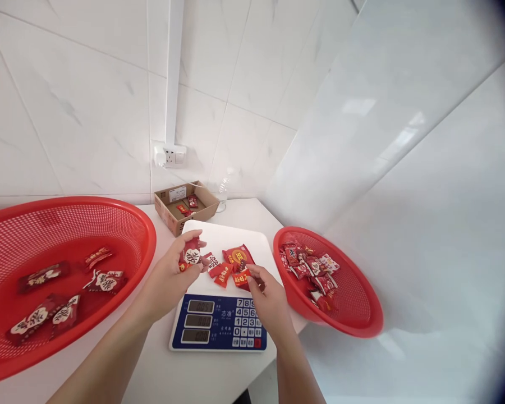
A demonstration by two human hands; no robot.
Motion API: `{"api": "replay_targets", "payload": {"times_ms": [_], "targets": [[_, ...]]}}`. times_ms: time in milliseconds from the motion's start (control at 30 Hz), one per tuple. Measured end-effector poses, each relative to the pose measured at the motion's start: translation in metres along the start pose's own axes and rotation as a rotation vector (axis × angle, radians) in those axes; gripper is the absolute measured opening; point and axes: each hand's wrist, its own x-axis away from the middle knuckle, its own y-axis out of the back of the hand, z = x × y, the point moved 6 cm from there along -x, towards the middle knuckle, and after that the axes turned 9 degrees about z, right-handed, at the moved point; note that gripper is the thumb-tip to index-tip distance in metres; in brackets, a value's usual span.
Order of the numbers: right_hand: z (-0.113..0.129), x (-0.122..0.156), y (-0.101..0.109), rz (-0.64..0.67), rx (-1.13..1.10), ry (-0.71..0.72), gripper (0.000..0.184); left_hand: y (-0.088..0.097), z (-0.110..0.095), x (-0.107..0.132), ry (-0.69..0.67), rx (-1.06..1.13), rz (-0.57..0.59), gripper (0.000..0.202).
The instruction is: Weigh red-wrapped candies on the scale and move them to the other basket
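L hand (168, 283) curls its fingers round dark-red plastic packet (191, 255), R hand (270, 300) pinches small bright-red plastic pouch (239, 278), both prob. low b/c flat white-blue plastic scale (252, 238) lies beneath.

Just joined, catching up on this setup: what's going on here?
The person's left hand holds red packets over a digital scale. The right hand has its fingertips on another packet, among loose packets on the weighing plate. A left basket and a right basket, both red, hold more packets; a cardboard box behind the scale holds a few.
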Motion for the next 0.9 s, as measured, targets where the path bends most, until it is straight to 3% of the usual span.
{"api": "replay_targets", "payload": {"times_ms": [233, 500, 767, 900], "targets": [[0.009, -0.004, -0.006, 0.075, 0.104, 0.099, 0.034, -0.012, -0.004, 0.005, 0.041, 0.037, 0.051, 0.058], [0.006, -0.007, -0.005, 0.033, 0.072, 0.042, 0.034, -0.012, -0.004, 0.004, 0.039, 0.026, 0.055, 0.048], [0.001, -0.017, 0.002, -0.128, -0.168, 0.007, 0.023, -0.011, -0.001, 0.005, 0.06, 0.092, 0.006, 0.054], [-0.005, -0.018, 0.001, -0.136, -0.569, -0.077, 0.017, -0.014, 0.004, 0.003, 0.061, -0.03, 0.103, 0.039]]}}
